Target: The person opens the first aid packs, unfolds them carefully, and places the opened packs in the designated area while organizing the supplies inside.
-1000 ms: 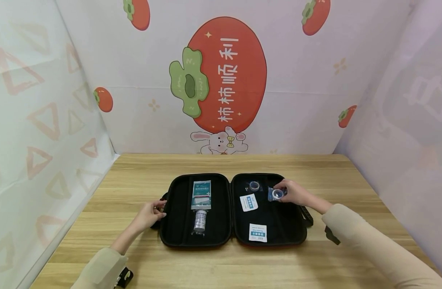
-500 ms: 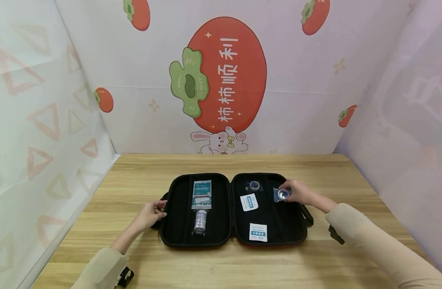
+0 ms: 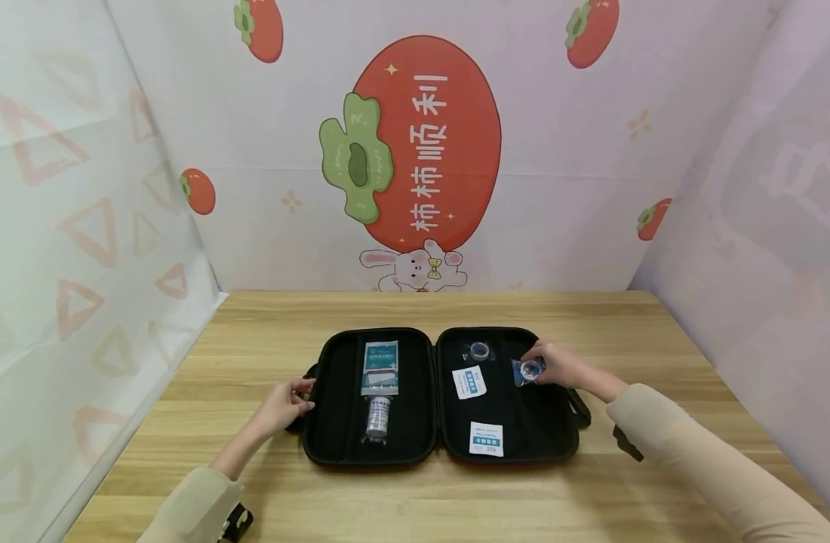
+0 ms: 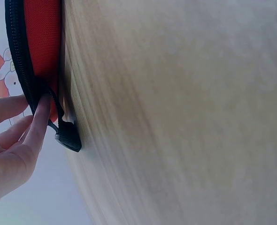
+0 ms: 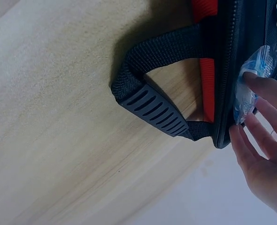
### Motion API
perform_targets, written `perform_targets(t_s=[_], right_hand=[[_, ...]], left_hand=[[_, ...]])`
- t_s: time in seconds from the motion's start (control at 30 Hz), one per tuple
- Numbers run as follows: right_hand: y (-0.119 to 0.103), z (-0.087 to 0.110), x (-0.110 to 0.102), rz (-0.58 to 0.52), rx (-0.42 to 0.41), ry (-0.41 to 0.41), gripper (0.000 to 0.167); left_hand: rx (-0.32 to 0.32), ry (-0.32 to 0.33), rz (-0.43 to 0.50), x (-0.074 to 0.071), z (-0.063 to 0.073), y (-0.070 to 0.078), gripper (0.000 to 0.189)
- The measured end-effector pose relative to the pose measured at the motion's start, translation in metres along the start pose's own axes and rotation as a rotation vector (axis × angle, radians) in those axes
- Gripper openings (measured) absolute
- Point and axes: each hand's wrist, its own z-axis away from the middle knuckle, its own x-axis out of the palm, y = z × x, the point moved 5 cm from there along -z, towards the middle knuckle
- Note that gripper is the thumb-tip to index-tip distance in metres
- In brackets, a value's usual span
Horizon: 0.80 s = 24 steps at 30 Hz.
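A black-lined zip case [image 3: 401, 452] with a red outer shell lies spread flat on the table. At its left edge my left hand [image 3: 284, 406] holds the rim between thumb and fingers; the left wrist view has these fingers [image 4: 41, 117] beside the zip and a black pull tab [image 4: 69, 136]. Over the right half, my right hand [image 3: 557, 364] pinches a tape roll [image 3: 530, 369] in a clear blue-printed wrapper. Seen from the right wrist, the wrapped roll [image 5: 247, 96] sits just inside the case's rim, under the thumb. Whether it touches the lining I cannot tell.
The left half bears a green-and-white packet [image 3: 380, 368] and a wrapped white cylinder [image 3: 378, 417]. In the right half lie another wrapped tape roll [image 3: 479, 351] and two white square sachets [image 3: 469, 382]. A black carry handle [image 5: 152, 110] sticks out at the right.
My right hand has shifted slightly right with the wrapped tape roll, then stayed near the case's upper right. The left hand keeps its place at the left rim.
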Motion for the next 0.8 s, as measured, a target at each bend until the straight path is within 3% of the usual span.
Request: perform_targets(t_s=[0.2,0.5,0.8], right_hand=[[0.002,0.0,0.001,0.02,0.032,-0.027,0.028],[-0.007,-0.005,0.005,0.05,-0.028,0.015,0.03],[-0.008,-0.014,0.012,0.016,0.043,-0.006,0.031]], left_hand=[[0.009,-0.003,-0.004,0.0,0.0,0.0,0.041],[0.009,-0.005,0.006,-0.001,0.001,-0.001,0.041],[0.008,-0.013,0.002,0.0,-0.001,-0.004,0.041]])
